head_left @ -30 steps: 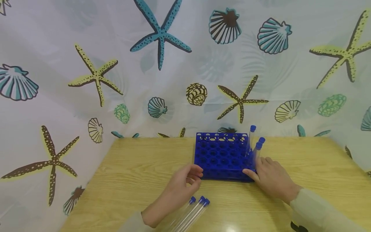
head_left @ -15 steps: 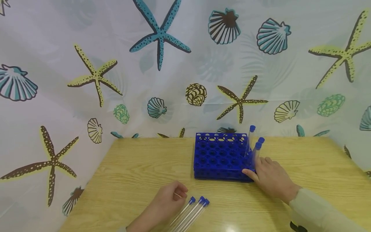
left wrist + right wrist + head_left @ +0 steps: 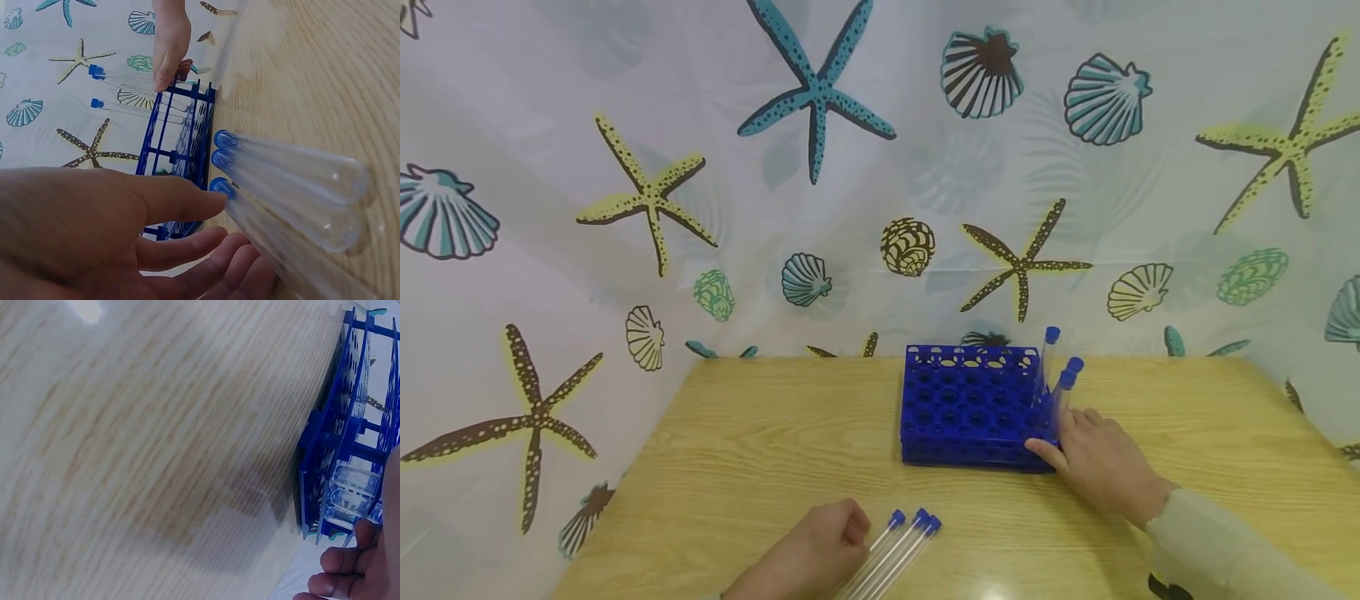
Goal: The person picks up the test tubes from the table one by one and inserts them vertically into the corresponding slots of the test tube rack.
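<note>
My right hand (image 3: pixel 1105 462) holds the right end of a blue plastic test tube rack (image 3: pixel 970 451), thumb at its front corner and fingers on the far side. Three clear test tubes (image 3: pixel 1047 362) with blue caps stand upright at that end of the rack. On the table nearer me, three more capped test tubes (image 3: pixel 904 552) lie side by side, slanting. My left hand (image 3: pixel 820 542) is just left of them, fingers loosely bent. In the left wrist view its thumb (image 3: pixel 181 199) overlaps the cap of the nearest tube, with a gap between thumb and fingers.
The wooden table (image 3: pixel 760 442) carries the rack and loose tubes. Behind it and along the left hangs a white sheet (image 3: pixel 865 183) printed with starfish and shells. Most of the rack's holes hold no tube.
My left hand has left the rack's front left corner and come down and left to beside the loose tubes. My right hand stays on the rack.
</note>
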Tool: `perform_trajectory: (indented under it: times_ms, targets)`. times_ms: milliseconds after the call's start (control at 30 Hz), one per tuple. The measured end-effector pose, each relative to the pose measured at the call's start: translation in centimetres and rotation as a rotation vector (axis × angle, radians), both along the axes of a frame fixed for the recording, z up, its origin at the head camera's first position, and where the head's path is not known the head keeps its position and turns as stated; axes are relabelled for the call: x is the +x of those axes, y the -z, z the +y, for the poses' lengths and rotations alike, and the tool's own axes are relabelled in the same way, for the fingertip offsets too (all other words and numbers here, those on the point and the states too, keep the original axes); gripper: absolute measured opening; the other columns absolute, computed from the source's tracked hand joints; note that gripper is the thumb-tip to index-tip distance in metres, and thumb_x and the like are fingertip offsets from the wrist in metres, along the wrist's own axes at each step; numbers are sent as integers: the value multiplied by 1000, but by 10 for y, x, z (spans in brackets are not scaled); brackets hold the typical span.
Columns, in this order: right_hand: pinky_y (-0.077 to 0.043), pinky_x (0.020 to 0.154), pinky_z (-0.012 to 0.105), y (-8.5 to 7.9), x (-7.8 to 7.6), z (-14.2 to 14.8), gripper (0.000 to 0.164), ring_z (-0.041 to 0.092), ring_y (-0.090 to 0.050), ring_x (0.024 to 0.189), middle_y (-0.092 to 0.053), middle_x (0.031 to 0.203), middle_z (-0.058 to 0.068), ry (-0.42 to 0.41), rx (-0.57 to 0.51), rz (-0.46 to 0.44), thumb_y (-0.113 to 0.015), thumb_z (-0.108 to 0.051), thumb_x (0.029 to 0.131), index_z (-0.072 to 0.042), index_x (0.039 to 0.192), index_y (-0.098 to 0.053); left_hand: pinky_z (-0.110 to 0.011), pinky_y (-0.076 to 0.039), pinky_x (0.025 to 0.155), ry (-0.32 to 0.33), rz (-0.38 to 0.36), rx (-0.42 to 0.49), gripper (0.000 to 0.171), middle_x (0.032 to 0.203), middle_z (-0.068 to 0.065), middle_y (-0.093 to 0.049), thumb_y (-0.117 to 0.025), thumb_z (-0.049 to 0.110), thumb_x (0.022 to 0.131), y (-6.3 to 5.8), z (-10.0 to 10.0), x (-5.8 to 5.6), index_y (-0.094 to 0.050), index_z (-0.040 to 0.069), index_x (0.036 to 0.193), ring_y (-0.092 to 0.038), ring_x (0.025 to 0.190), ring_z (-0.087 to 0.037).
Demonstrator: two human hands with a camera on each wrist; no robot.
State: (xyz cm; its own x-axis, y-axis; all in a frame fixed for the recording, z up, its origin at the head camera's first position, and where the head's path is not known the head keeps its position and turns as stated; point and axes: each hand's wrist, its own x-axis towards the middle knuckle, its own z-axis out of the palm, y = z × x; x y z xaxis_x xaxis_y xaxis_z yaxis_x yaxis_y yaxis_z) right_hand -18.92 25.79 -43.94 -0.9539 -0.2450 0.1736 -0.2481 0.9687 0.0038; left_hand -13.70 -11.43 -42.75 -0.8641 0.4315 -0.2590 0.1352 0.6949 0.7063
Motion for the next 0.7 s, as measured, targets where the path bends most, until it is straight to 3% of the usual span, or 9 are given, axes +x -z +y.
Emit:
perform_trajectory:
  times_ms: [233, 467, 700]
  targets:
    - [-42, 75, 49, 1, -1, 1, 86, 30, -54, 89, -59, 94, 15, -4, 6, -11, -25, -64, 87, 11, 129, -34, -24, -40, 62, 32, 22, 25, 17, 77, 4, -53, -60, 8, 74, 0, 1, 3, -55, 10, 90, -48, 70, -9]
    - [-43, 75, 49, 0, -1, 1, 86, 30, -54, 88, -59, 93, 15, -3, 2, -12, -25, -65, 87, 11, 127, -37, -21, -40, 58, 71, 58, 11, 16, 73, 6, -54, -52, 2, 72, 2, 3, 3, -57, 10, 85, -47, 65, -5]
    - [-42, 78, 50, 1, -1, 1, 88, 32, -54, 92, -59, 99, 17, -3, -1, -21, -24, -65, 87, 12, 129, -34, -23, -41, 59, 65, 8, -7, 17, 75, 6, -55, -50, 1, 71, 2, 4, 2, -58, 10, 83, -48, 67, -6]
